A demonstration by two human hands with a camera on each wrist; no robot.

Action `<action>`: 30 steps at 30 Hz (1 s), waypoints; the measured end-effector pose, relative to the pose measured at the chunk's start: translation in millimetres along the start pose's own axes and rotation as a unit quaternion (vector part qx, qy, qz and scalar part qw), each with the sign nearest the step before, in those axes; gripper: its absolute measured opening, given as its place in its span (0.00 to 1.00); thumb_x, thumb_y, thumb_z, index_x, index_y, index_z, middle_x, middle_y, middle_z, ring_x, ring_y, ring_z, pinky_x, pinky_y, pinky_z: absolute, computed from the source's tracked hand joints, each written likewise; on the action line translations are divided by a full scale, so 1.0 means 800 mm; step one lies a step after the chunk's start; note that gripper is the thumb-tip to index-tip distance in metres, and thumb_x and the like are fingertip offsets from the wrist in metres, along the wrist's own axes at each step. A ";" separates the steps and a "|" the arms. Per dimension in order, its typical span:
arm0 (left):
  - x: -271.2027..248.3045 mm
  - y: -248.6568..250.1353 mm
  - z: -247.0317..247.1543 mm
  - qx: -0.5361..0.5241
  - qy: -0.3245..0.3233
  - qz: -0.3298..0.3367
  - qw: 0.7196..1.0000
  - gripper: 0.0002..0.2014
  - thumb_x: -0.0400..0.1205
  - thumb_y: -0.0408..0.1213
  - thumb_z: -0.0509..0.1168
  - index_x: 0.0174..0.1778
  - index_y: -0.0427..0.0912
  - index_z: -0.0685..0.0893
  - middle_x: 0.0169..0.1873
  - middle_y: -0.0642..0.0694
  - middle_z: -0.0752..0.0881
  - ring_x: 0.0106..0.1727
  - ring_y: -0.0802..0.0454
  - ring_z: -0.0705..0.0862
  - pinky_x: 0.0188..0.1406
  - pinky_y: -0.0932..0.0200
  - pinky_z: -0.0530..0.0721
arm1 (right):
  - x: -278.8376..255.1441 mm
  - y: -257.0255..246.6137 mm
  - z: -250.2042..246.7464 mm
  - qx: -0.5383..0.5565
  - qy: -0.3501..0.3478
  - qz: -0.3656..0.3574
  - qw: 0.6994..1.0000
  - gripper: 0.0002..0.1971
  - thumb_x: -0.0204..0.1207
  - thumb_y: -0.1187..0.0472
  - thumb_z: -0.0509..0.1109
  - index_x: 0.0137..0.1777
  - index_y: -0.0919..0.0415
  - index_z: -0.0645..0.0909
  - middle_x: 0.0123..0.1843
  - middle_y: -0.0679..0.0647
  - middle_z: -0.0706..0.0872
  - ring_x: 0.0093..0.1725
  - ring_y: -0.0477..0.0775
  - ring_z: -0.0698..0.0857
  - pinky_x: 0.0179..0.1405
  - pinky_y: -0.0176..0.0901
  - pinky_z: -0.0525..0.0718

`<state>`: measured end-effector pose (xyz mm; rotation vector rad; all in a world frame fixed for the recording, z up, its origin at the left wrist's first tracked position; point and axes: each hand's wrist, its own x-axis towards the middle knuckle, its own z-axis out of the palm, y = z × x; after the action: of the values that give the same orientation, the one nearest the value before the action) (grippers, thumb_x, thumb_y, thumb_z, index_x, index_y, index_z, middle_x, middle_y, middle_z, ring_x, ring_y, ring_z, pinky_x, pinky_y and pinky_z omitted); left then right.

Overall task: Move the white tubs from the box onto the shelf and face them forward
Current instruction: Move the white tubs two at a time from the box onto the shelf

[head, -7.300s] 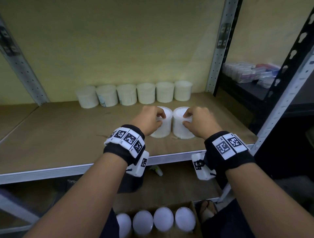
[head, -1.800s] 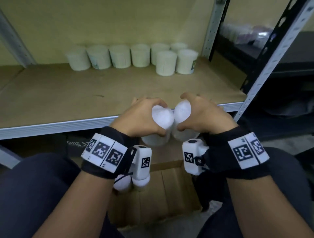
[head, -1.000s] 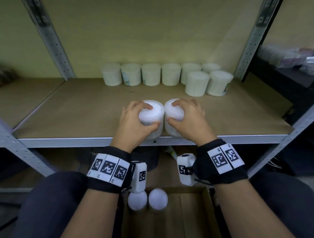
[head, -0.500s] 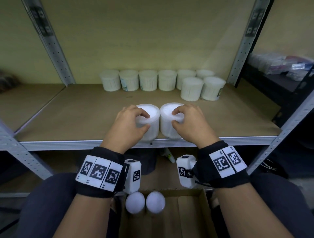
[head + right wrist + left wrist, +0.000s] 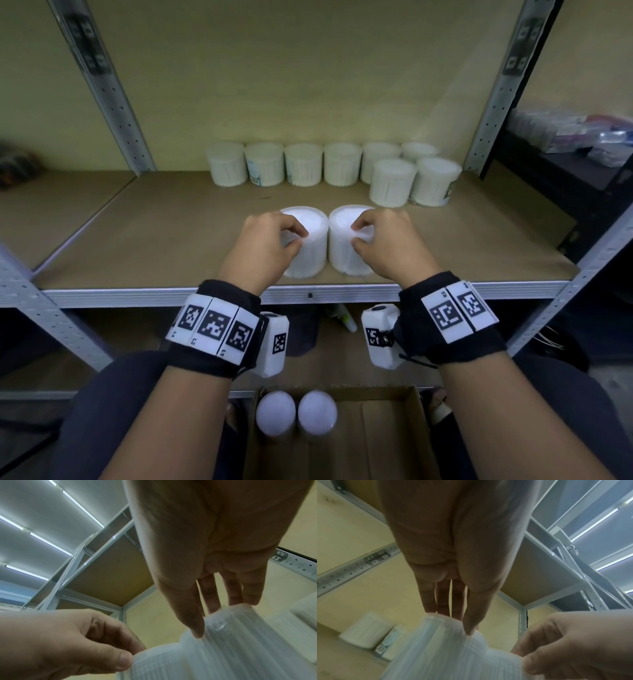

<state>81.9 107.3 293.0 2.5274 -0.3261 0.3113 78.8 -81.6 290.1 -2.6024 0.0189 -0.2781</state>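
Two white tubs stand upright side by side near the front edge of the wooden shelf (image 5: 164, 240). My left hand (image 5: 297, 236) grips the left tub (image 5: 310, 255) by its top rim with curled fingers and thumb. My right hand (image 5: 354, 234) grips the right tub (image 5: 340, 255) the same way. In the left wrist view my left hand (image 5: 453, 620) pinches the ribbed tub (image 5: 443, 651). In the right wrist view my right hand (image 5: 221, 616) holds its tub (image 5: 236, 649). Below, the cardboard box (image 5: 383, 431) holds two more tubs (image 5: 275, 413).
Several white tubs line the back of the shelf (image 5: 303, 164), with two more in front of them at the right (image 5: 392, 183). Grey uprights (image 5: 493, 89) frame the bay. A dark shelf with packets (image 5: 575, 137) lies to the right.
A second ago the two tubs were tilted at the shelf's front edge. They now stand upright a little further in, and both hands have stayed on them.
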 end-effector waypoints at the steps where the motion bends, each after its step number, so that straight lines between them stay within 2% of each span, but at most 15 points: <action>1: 0.008 -0.002 0.001 0.002 -0.003 0.000 1.000 0.07 0.80 0.37 0.67 0.51 0.50 0.89 0.58 0.51 0.86 0.65 0.54 0.80 0.55 0.69 0.69 | 0.007 0.000 0.000 -0.004 -0.001 -0.001 1.000 0.15 0.77 0.60 0.69 0.63 0.55 0.84 0.68 0.58 0.81 0.63 0.56 0.83 0.55 0.42 0.80; 3: 0.026 -0.005 0.004 0.007 -0.013 -0.003 1.000 0.07 0.80 0.37 0.68 0.50 0.50 0.89 0.59 0.49 0.86 0.64 0.53 0.81 0.56 0.67 0.71 | 0.022 -0.002 -0.001 -0.018 -0.006 -0.007 1.000 0.14 0.78 0.61 0.69 0.63 0.57 0.84 0.66 0.57 0.83 0.63 0.56 0.83 0.53 0.39 0.78; 7: 0.066 -0.005 0.008 0.008 -0.028 -0.011 1.000 0.08 0.80 0.34 0.68 0.52 0.46 0.89 0.60 0.47 0.86 0.62 0.54 0.83 0.54 0.67 0.73 | 0.060 -0.005 -0.002 -0.046 -0.023 -0.010 0.999 0.15 0.78 0.61 0.69 0.64 0.60 0.83 0.66 0.57 0.85 0.65 0.57 0.83 0.63 0.45 0.81; 11: 0.105 -0.002 0.013 0.023 -0.037 -0.004 0.999 0.09 0.80 0.32 0.67 0.54 0.41 0.89 0.60 0.44 0.86 0.60 0.51 0.84 0.51 0.66 0.75 | 0.099 -0.004 0.001 -0.071 -0.037 -0.002 0.997 0.15 0.78 0.62 0.68 0.64 0.60 0.82 0.66 0.57 0.84 0.64 0.58 0.83 0.60 0.43 0.80; 15: 0.142 -0.003 0.023 0.036 -0.050 0.002 0.998 0.08 0.80 0.30 0.67 0.52 0.40 0.90 0.58 0.43 0.87 0.59 0.49 0.86 0.55 0.67 0.75 | 0.137 -0.002 0.005 -0.100 -0.042 -0.001 0.994 0.13 0.78 0.66 0.67 0.61 0.63 0.85 0.60 0.59 0.87 0.59 0.59 0.85 0.54 0.43 0.81; 18: 0.166 -0.002 0.027 0.041 -0.056 0.010 0.998 0.09 0.80 0.29 0.66 0.52 0.38 0.90 0.57 0.42 0.88 0.59 0.48 0.85 0.58 0.64 0.78 | 0.164 0.000 0.008 -0.111 -0.044 0.007 0.993 0.12 0.77 0.66 0.67 0.59 0.64 0.86 0.60 0.60 0.87 0.58 0.59 0.86 0.56 0.46 0.84; 25: 0.216 -0.006 0.038 0.059 -0.067 0.020 0.996 0.10 0.79 0.28 0.67 0.53 0.36 0.90 0.56 0.40 0.89 0.59 0.47 0.85 0.58 0.64 0.77 | 0.220 0.008 0.019 -0.125 -0.045 0.005 0.991 0.14 0.77 0.65 0.68 0.62 0.65 0.83 0.63 0.61 0.84 0.61 0.60 0.85 0.59 0.47 0.85; 30: 0.243 -0.010 0.044 0.057 -0.070 0.015 0.996 0.10 0.79 0.28 0.67 0.54 0.36 0.90 0.55 0.41 0.89 0.57 0.46 0.86 0.51 0.65 0.77 | 0.244 0.013 0.024 -0.128 -0.038 0.002 0.991 0.14 0.76 0.67 0.67 0.60 0.66 0.84 0.62 0.62 0.85 0.59 0.61 0.85 0.60 0.48 0.85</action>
<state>272.7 62.0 316.6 2.6653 -0.4111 0.1691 274.1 -94.0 306.3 -2.8664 0.0350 -0.1863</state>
